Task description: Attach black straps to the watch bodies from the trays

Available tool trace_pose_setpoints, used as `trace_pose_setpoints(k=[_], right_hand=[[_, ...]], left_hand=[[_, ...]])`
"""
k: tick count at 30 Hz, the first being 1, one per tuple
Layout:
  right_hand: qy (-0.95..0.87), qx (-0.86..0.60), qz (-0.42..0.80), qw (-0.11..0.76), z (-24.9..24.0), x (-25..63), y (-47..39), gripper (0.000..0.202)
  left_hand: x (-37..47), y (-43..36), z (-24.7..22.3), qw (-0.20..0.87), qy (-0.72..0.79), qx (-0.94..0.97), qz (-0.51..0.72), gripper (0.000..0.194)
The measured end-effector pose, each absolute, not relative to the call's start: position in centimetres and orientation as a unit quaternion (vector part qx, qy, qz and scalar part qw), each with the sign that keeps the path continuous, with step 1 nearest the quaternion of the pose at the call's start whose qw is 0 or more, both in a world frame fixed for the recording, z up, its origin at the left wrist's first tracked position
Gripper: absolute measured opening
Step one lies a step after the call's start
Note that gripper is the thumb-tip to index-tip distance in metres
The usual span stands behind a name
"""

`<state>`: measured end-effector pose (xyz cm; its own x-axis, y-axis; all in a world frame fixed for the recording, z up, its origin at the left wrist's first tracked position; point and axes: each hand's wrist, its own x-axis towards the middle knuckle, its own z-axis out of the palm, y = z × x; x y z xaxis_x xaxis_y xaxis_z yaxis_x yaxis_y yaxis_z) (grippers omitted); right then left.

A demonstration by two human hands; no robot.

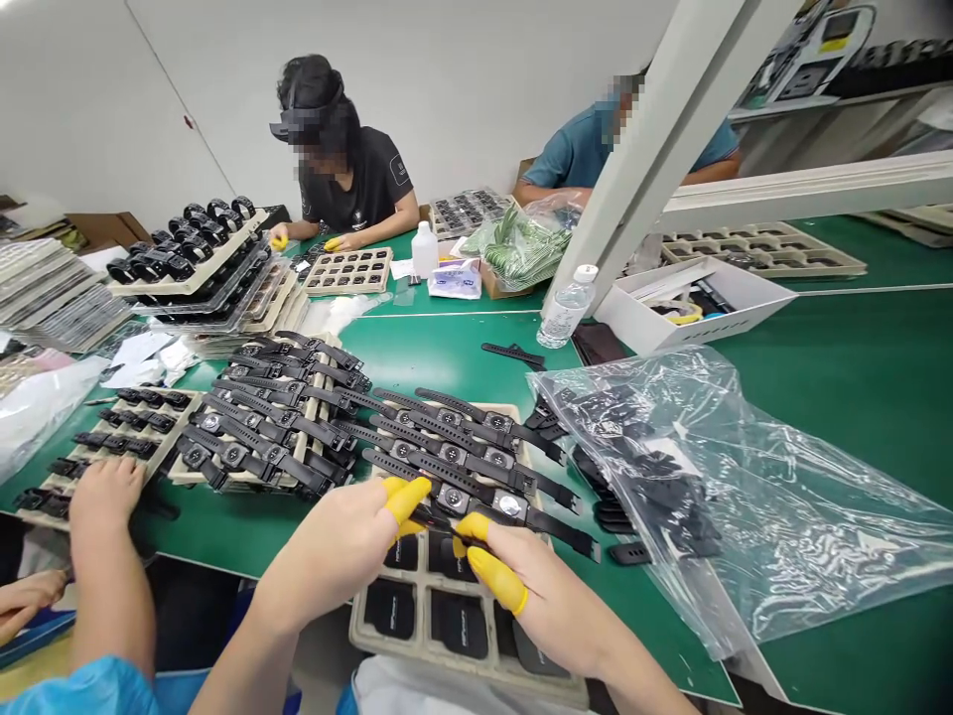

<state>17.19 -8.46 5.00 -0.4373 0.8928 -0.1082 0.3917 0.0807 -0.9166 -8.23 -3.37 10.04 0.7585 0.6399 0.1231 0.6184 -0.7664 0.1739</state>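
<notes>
Over the front edge of a beige tray (469, 667), my left hand (335, 546) and my right hand (547, 596) meet, with yellow finger cots on their fingertips. Between them they pinch a small dark watch piece (433, 517), largely hidden by the fingers; both hands are closed on it. Below lie black square pieces (388, 608) with white lettering, set in the tray's compartments. Just beyond my fingers, black smartwatches (451, 455) with straps attached rest face down in rows across the tray.
More strapped watches (253, 422) are stacked on trays to the left. A neighbour's hand (108, 487) rests by another watch tray. At right lies a clear plastic bag (804, 516) with black straps. Beyond stand a water bottle (567, 308) and a white box (692, 308). Two people sit opposite.
</notes>
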Motion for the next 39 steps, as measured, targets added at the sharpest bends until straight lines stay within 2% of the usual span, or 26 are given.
trace_pose_setpoints(k=[3,8,11,16,21,27,30,33,35,37,39], right_hand=[[-0.673,-0.463,0.521,0.246,4.9,17.2,-8.6,0.041],[-0.567,-0.411,0.67,0.247,5.0,16.8,-8.8,0.042],[-0.568,-0.443,0.65,0.244,5.0,16.4,-8.9,0.041],[-0.614,-0.458,0.615,0.186,5.4,16.7,-8.9,0.033],[-0.657,-0.479,0.56,0.156,6.1,17.5,-8.5,0.03],[-0.731,-0.495,0.415,0.222,4.7,16.7,-7.8,0.026],[-0.767,-0.542,0.297,0.169,3.8,15.5,-7.1,0.024],[-0.79,-0.575,0.2,0.075,3.2,14.4,-6.5,0.018],[-0.799,-0.579,0.156,0.043,3.0,14.1,-6.4,0.021],[-0.804,-0.579,0.131,0.041,2.8,14.3,-6.6,0.023],[-0.804,-0.577,0.118,0.082,2.6,15.2,-7.0,0.02]], left_hand=[[-9.1,-3.3,10.4,0.05,0.326,0.938,0.11,0.04],[-8.3,-3.7,10.2,0.061,0.321,0.942,0.084,0.036],[-7.9,-3.9,9.8,0.068,0.318,0.943,0.071,0.038],[-9.1,-3.7,9.4,0.053,0.324,0.942,0.074,0.042],[-10.9,-3.2,9.9,0.024,0.342,0.933,0.111,0.045],[-12.2,-2.1,10.2,0.024,0.42,0.907,0.031,0.039],[-12.1,-1.1,9.9,0.052,0.466,0.883,-0.009,0.036],[-11.1,0.1,9.4,0.068,0.46,0.884,-0.054,0.036],[-10.4,0.6,8.7,0.056,0.447,0.89,-0.076,0.038],[-10.0,0.9,7.9,0.034,0.445,0.892,-0.075,0.039],[-10.2,1.0,7.0,0.009,0.45,0.892,-0.044,0.036]])
